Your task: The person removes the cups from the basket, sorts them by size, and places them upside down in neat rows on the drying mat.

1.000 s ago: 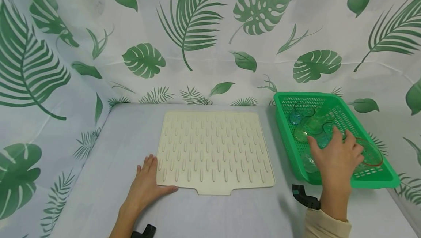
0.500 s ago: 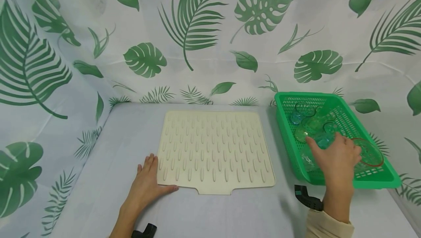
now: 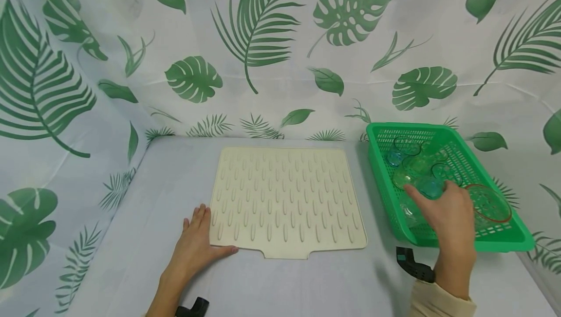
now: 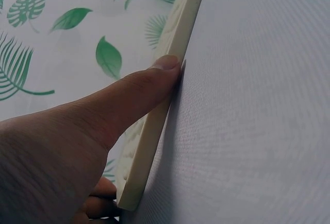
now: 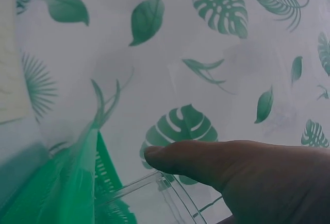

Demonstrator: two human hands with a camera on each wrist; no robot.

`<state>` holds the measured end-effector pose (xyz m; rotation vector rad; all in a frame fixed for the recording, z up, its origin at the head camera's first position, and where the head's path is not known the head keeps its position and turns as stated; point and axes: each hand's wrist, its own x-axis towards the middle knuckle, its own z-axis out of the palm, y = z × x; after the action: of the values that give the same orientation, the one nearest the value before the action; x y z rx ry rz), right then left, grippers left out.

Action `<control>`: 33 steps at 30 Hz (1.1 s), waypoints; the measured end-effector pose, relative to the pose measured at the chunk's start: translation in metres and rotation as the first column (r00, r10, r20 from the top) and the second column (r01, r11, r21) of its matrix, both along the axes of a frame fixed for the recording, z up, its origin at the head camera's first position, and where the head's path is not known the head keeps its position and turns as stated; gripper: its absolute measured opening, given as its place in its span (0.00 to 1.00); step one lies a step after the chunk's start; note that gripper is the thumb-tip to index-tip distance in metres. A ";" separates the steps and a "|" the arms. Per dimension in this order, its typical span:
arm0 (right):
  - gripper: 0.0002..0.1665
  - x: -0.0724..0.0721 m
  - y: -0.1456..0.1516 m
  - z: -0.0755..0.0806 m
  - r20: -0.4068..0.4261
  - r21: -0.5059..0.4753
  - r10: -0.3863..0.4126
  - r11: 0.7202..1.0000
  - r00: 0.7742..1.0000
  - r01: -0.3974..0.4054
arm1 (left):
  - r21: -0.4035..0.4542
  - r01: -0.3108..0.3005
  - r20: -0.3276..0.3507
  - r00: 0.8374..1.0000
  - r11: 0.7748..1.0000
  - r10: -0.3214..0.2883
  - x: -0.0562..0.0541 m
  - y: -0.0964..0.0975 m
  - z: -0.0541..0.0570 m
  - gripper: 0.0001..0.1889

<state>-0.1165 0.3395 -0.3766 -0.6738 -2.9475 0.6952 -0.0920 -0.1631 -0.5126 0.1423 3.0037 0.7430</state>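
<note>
A cream ridged drying board [image 3: 287, 195] lies flat, its tab toward the near side. My left hand [image 3: 188, 244] rests at its near left corner, fingers along the left side and thumb straight along the front edge. In the left wrist view the thumb [image 4: 139, 92] touches the board's edge [image 4: 149, 152]. My right hand [image 3: 447, 214] reaches into the green basket [image 3: 381, 195], thumb and fingers curled round a clear bluish drinking glass [image 3: 431, 188]. The right wrist view shows the thumb [image 5: 180, 154] against the clear glass [image 5: 160, 198]; the other fingers are mostly hidden.
Several other glasses stand or lie in the basket, among them a yellow-green one [image 3: 402, 178], a blue one [image 3: 394, 157] and a red-rimmed bowl [image 3: 491, 205]. The basket's side walls rise around them. A leaf-print cloth [image 3: 280, 73] hangs behind the white-covered table [image 3: 175, 171].
My right hand has come nearer and lower inside the basket, its spread fingers now closed in around the bluish glass. The left hand and the board have stayed in place.
</note>
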 end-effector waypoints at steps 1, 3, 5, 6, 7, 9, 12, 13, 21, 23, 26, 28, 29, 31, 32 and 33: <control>0.65 0.000 0.001 0.000 0.008 0.002 0.009 1.000 1.000 -0.009 | 0.000 0.000 -0.001 1.000 1.000 0.000 0.000 0.000 0.000 0.69; 0.66 0.001 0.002 0.001 0.034 0.002 0.026 1.000 0.999 -0.026 | -0.001 0.000 0.000 1.000 1.000 0.000 0.000 0.000 0.000 0.69; 0.68 0.001 0.005 0.002 0.062 -0.001 0.047 0.999 0.997 -0.047 | 0.000 -0.001 0.003 1.000 1.000 0.001 0.000 -0.001 0.000 0.68; 0.68 0.002 0.006 0.003 0.075 -0.003 0.058 0.998 0.995 -0.058 | 0.001 -0.001 0.004 1.000 1.000 0.001 0.001 -0.001 0.000 0.68; 0.69 0.002 0.008 0.003 0.089 -0.008 0.069 0.998 0.994 -0.068 | 0.001 -0.001 0.006 1.000 1.000 0.001 0.001 -0.001 0.000 0.68; 0.71 0.003 0.010 0.004 0.109 -0.017 0.088 0.996 0.990 -0.087 | 0.002 -0.002 0.009 1.000 1.000 0.002 0.001 -0.001 0.000 0.68; 0.72 0.004 0.013 0.003 0.119 -0.026 0.110 0.994 0.987 -0.108 | 0.001 -0.002 0.010 1.000 1.000 0.002 0.001 -0.001 0.001 0.68; 0.71 0.004 0.013 0.003 0.119 -0.028 0.115 0.993 0.986 -0.112 | 0.000 -0.002 0.011 1.000 1.000 0.002 0.001 -0.001 0.000 0.68; 0.72 0.003 0.013 0.002 0.104 -0.037 0.099 0.995 0.990 -0.095 | 0.005 -0.005 0.009 1.000 1.000 0.005 0.002 -0.001 0.000 0.68; 0.73 0.002 0.012 0.002 0.106 -0.034 0.086 0.996 0.991 -0.083 | 0.006 -0.006 0.008 1.000 1.000 0.006 0.002 -0.001 0.000 0.68; 0.72 0.001 0.011 0.002 0.100 -0.039 0.068 0.997 0.993 -0.064 | 0.007 -0.005 0.006 1.000 1.000 0.005 0.002 -0.001 0.000 0.68; 0.72 0.001 0.009 0.003 0.091 -0.048 0.057 0.997 0.994 -0.053 | 0.008 -0.004 0.003 1.000 1.000 0.004 0.002 -0.001 0.000 0.68; 0.72 0.001 0.008 0.003 0.082 -0.054 0.054 0.997 0.995 -0.049 | 0.009 -0.003 0.003 1.000 1.000 0.003 0.002 -0.001 0.001 0.68; 0.71 0.001 0.007 0.004 0.055 -0.060 0.048 0.997 0.997 -0.044 | 0.011 -0.002 0.002 1.000 1.000 0.002 0.002 -0.001 0.000 0.68; 0.70 0.001 0.005 0.004 0.040 -0.063 0.044 0.997 0.998 -0.042 | 0.011 -0.002 0.002 1.000 1.000 0.002 0.001 -0.001 0.000 0.68; 0.70 0.001 0.004 0.004 0.022 -0.064 0.039 0.997 0.999 -0.038 | 0.012 -0.002 0.001 1.000 1.000 0.002 0.001 -0.001 0.000 0.68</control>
<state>-0.1152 0.3438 -0.3721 -0.6354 -2.9785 0.7926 -0.0907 -0.1636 -0.5122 0.1393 2.9994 0.7611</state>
